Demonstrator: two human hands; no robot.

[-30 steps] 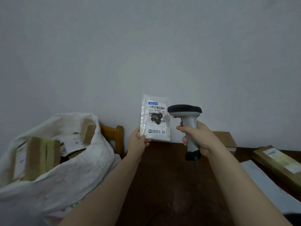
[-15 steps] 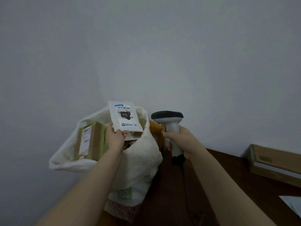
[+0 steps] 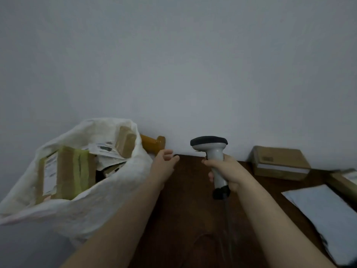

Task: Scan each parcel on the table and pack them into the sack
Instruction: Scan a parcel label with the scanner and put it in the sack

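Head view, reader asks: what could go wrong from here?

Describer: The white sack [image 3: 96, 206], at the left of the frame, looks nearly full. A taped cardboard box [image 3: 65, 171] and loose packets sit near its mouth. My guess is that another parcel could slide back out, or the soft sack could slump. The left hand [image 3: 164, 163] hovers at centre beside the sack, its grip apart and holding nothing. The right hand [image 3: 226, 171] has its grip clamped on the handle of a grey scanner [image 3: 212, 149]. The scanner's cable trails down across the dark surface [image 3: 189, 219] and might snag. A brown box [image 3: 278, 161] and a grey mailer [image 3: 324, 215] wait on the surface at right. Lifted one-handed, the slick mailer may slip.

Reader: Can any writing be read?

Describer: No. The taped box carries a white label, but its print is blurred. The brown box has a small dark mark, too faint to read. No brand shows on the scanner.
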